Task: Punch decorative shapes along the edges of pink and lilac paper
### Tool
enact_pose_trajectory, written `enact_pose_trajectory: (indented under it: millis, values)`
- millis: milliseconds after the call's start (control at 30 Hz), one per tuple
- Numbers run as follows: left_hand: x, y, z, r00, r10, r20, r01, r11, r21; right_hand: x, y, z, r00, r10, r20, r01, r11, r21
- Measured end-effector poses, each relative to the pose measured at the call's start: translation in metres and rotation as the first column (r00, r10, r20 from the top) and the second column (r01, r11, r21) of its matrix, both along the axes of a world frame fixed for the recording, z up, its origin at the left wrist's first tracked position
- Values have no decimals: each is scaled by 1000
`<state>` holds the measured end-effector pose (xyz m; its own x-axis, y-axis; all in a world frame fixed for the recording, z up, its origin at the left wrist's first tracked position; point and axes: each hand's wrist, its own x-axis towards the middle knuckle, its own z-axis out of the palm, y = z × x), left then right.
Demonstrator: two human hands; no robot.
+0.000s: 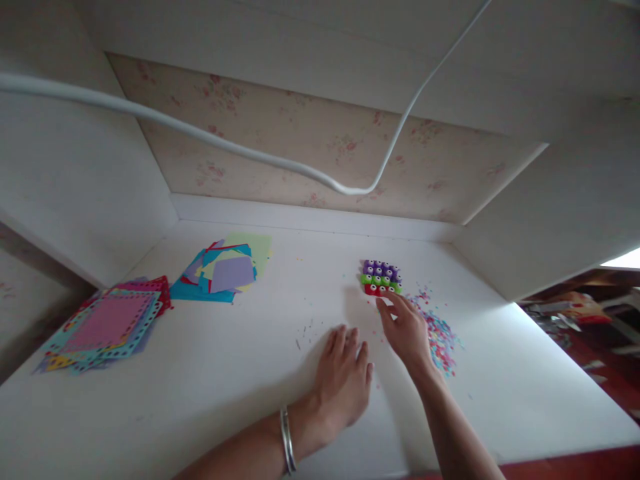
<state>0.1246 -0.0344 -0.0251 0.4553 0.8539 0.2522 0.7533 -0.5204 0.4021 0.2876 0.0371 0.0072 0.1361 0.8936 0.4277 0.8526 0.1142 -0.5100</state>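
Small craft punches [381, 270] stand packed in rows on the white table, purple at the back, green in the middle and red in front, each with a round white mark on top. My right hand [406, 328] reaches to the front row, thumb and forefinger curled together at a red punch [383, 291]. Those fingertips partly hide the right end of that row. Palm down on the table lies my left hand [345, 377], fingers slightly apart and holding nothing. A silver bangle [287, 440] circles the left wrist.
Paper confetti [440, 340] lies heaped right of my right hand. At the left are a stack of hole-edged paper sheets [107, 323] and a pile of plain coloured paper [233, 273]. A white cable [240, 152] hangs across the view. Side panels [555, 220] and a wall enclose the table.
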Motion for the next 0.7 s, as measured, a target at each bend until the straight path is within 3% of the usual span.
enact_pose_trajectory:
  millis: [67,167,200,333,500,633,700]
  values:
    - [11,3,3,994,-59,90,63,997,-37,4,-6,1,999,0,-38,0,1000,17]
    - [5,16,9,946,-50,321,96,987,-130,16,-16,-4,995,-5,-104,10,999,47]
    - [-3,22,10,908,28,418,60,979,-196,21,-20,-8,990,-14,-141,22,998,51]
    - [-43,46,17,850,217,480,-70,950,-305,23,-37,-26,933,-66,-354,76,997,16]
    - [-74,63,15,771,335,542,-96,902,-421,-14,-54,-32,876,-3,-482,-37,997,-73]
    - [-89,68,11,719,354,598,-58,888,-456,-56,-65,-19,830,119,-545,-213,971,-113]
    - [-100,69,10,695,370,617,-54,882,-468,-78,-72,-10,821,225,-525,-352,923,-156]
